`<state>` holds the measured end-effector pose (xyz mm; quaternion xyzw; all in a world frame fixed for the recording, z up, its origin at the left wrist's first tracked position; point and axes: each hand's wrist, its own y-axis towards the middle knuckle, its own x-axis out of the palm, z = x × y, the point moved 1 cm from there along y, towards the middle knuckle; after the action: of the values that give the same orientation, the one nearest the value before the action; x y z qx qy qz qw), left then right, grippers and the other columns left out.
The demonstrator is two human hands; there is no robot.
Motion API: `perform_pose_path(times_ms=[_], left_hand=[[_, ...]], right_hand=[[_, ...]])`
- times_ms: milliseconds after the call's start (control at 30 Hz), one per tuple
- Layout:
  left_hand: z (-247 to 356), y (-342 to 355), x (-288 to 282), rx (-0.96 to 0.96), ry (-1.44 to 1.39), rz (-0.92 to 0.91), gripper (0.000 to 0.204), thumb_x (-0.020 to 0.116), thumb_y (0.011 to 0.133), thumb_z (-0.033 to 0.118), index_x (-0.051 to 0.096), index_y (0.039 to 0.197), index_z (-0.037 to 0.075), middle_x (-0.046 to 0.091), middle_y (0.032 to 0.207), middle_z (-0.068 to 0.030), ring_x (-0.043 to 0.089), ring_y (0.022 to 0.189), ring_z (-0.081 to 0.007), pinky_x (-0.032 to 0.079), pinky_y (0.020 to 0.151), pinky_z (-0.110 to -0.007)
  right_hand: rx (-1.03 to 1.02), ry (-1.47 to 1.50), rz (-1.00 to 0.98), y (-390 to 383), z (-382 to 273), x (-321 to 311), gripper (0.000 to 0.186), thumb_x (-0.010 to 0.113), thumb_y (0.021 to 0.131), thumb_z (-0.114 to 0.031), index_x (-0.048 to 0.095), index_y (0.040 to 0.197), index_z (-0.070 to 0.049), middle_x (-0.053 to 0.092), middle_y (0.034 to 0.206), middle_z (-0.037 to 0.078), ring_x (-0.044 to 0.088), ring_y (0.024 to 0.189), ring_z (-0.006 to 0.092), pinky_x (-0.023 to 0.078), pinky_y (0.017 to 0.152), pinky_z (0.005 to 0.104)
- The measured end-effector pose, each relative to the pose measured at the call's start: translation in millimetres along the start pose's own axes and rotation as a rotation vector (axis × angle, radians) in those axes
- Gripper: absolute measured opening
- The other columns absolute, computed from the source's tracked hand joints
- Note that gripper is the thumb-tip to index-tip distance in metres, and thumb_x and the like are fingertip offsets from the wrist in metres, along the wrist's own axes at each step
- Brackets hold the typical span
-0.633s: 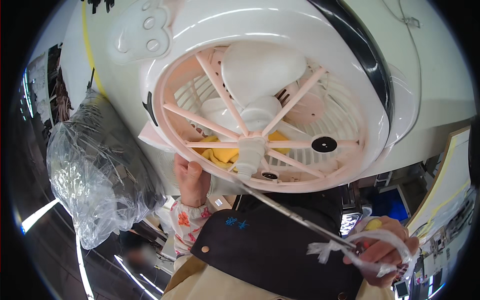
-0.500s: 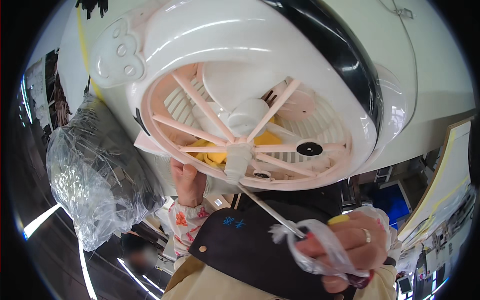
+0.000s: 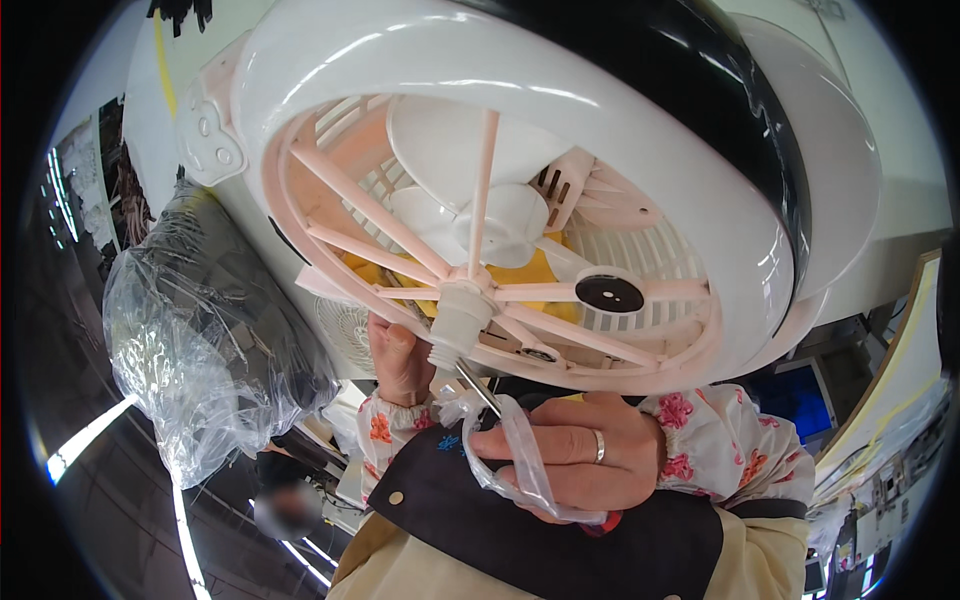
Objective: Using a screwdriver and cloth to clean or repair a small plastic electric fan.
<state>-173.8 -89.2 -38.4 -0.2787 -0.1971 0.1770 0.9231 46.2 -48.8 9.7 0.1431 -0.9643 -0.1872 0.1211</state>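
A round fan housing [image 3: 560, 130], white with a black band, fills the upper view, and its pale pink spoked grille [image 3: 400, 240] faces me. White blades [image 3: 440, 140] and something yellow [image 3: 520, 275] show behind the spokes. My left hand [image 3: 398, 358] grips the grille's lower rim from underneath. My right hand [image 3: 580, 455], with a ring on one finger, is closed on a screwdriver [image 3: 478, 386] with a red handle end and a strip of clear plastic film [image 3: 525, 460] draped over the fingers. The metal shaft points up into the grille's centre hub [image 3: 460, 320].
A dark bundle wrapped in clear plastic [image 3: 200, 340] hangs at the left. A second white grille [image 3: 345, 330] peeks out below the housing. A dark apron [image 3: 560, 545] and floral sleeves [image 3: 720, 430] are under my hands. Blue equipment [image 3: 790, 400] and a yellow-edged board [image 3: 900, 370] lie at the right.
The fan housing has tilted and come closer. My right hand has moved up and left along the screwdriver toward the hub. My left hand stays on the rim.
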Motion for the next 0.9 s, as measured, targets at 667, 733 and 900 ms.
perform_pose_path(times_ms=[667,733,900], left_hand=[[53.4,-9.1,5.7,0.284,0.525,0.082,0.051,0.075,0.064,0.014,0.047,0.105,0.0,0.056,0.096,-0.0064,0.054,0.086,-0.0147,0.042,0.077,-0.025],[42.4,-11.1,-1.3,0.305,0.521,0.053,0.051,0.075,0.063,0.015,0.048,0.103,0.0,0.056,0.093,-0.0055,0.054,0.083,-0.0142,0.042,0.076,-0.025],[22.5,-26.6,-39.2,0.264,0.977,0.136,0.043,0.069,0.069,0.011,0.047,0.104,0.001,0.054,0.094,-0.0057,0.052,0.086,-0.0145,0.042,0.077,-0.027]], right_hand=[[0.558,0.111,-0.15,-31.4,-21.1,-58.6,0.018,0.052,0.068,-0.002,0.056,0.085,0.003,0.061,0.08,0.013,0.06,0.063,0.0226,0.048,0.056,0.0286],[0.642,0.161,-0.193,-36.9,-21.4,-57.2,0.019,0.05,0.071,-0.007,0.056,0.087,0.001,0.061,0.082,0.011,0.06,0.068,0.0226,0.048,0.061,0.0291],[0.66,0.236,-0.078,-44.1,-12.4,-25.4,0.022,0.054,0.07,-0.005,0.057,0.091,0.001,0.059,0.075,0.009,0.056,0.066,0.0194,0.045,0.062,0.0272]])
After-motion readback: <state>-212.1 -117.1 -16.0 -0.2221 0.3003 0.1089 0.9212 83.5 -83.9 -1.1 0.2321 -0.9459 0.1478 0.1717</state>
